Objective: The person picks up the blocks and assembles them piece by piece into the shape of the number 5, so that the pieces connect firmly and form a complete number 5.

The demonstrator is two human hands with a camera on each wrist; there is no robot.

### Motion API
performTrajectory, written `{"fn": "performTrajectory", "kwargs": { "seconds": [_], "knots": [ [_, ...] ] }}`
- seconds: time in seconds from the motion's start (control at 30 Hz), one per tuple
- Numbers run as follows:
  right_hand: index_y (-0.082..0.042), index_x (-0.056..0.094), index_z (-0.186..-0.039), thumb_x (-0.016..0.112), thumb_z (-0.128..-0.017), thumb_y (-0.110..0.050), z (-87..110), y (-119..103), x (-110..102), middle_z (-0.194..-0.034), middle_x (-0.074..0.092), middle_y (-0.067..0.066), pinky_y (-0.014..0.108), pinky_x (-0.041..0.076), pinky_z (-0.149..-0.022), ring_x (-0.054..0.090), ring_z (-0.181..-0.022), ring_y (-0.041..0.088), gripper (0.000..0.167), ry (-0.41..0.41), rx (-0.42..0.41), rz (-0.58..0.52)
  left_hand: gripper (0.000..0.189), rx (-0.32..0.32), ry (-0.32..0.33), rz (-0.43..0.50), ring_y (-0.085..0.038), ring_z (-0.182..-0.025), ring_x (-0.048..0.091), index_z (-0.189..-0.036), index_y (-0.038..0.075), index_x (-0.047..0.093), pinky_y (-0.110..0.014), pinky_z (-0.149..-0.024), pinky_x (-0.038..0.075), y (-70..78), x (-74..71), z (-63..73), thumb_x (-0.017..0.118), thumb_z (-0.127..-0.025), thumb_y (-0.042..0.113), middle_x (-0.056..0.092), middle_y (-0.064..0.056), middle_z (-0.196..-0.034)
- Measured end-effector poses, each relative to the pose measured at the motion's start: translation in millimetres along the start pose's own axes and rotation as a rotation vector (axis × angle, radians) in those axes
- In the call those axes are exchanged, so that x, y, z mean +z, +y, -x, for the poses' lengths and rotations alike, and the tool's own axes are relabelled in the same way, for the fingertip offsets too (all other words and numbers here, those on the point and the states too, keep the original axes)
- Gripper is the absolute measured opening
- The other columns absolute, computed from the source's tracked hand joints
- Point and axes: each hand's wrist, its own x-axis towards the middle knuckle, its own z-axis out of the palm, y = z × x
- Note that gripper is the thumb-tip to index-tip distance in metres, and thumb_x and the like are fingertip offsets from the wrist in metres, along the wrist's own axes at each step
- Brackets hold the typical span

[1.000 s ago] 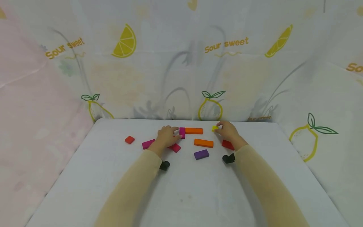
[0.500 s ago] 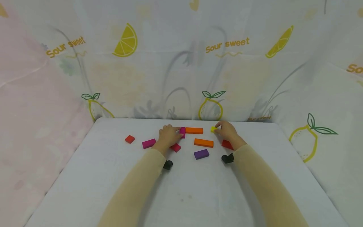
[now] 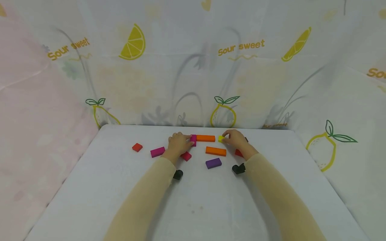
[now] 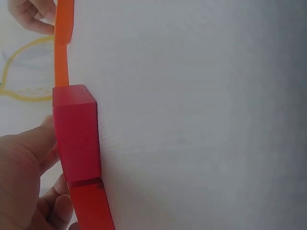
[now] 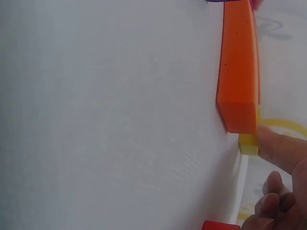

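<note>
My left hand [image 3: 178, 144] pinches a magenta block [image 3: 193, 140] near the table's far edge, index finger at its far end and thumb at its near end. That block lies crosswise against the left end of a long orange block [image 3: 206, 138]. On the other side, my right hand [image 3: 236, 140] pinches a small yellow block [image 3: 221, 138] a short gap from the orange block's right end. The right wrist view shows a fingertip against the yellow block [image 5: 249, 143]. In the left wrist view, a pinkish-red block [image 4: 79, 139] partly hides the left hand [image 4: 19, 177].
Nearer me lie a second orange block [image 3: 215, 151] and a purple block [image 3: 213, 163]. A red block [image 3: 239, 153] is partly hidden by the right arm. On the left are a magenta block [image 3: 157, 152], a pinkish-red block [image 3: 186, 156] and a red block [image 3: 137, 147]. A printed cloth hangs behind.
My right hand has slid the yellow block left, closer to the long orange block's end. My left hand has shifted slightly right, and its fingers have come onto the magenta block.
</note>
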Motion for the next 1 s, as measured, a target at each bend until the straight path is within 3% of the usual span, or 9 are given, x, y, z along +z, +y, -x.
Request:
{"fn": "performTrajectory", "kwargs": {
  "seconds": [0.7,1.0],
  "knots": [
    [-0.009,0.067,-0.126,0.067,-0.097,-0.021,2.6,-14.0,0.5,-0.108,0.06,0.016,0.044,0.047,-0.092,0.052,-0.1,0.032,0.031,-0.027,-0.031,-0.045,0.048,0.007,-0.006,-0.004,-0.031,-0.109,0.049,-0.143,0.031,0.056,-0.046,-0.093,0.038,-0.3,-0.4,-1.5,0.06,-0.098,0.049,0.058,-0.015,-0.124],
    [-0.011,0.067,-0.127,0.067,-0.097,-0.023,-0.1,-14.5,3.1,-0.112,0.06,0.016,0.044,0.047,-0.095,0.052,-0.102,0.032,0.032,-0.031,-0.005,-0.053,0.05,-0.013,-0.017,0.016,-0.03,-0.111,0.049,-0.144,0.032,0.055,-0.046,-0.094,0.039,-1.8,1.5,-4.2,0.062,-0.097,0.048,0.058,-0.014,-0.124]
  ]
}}
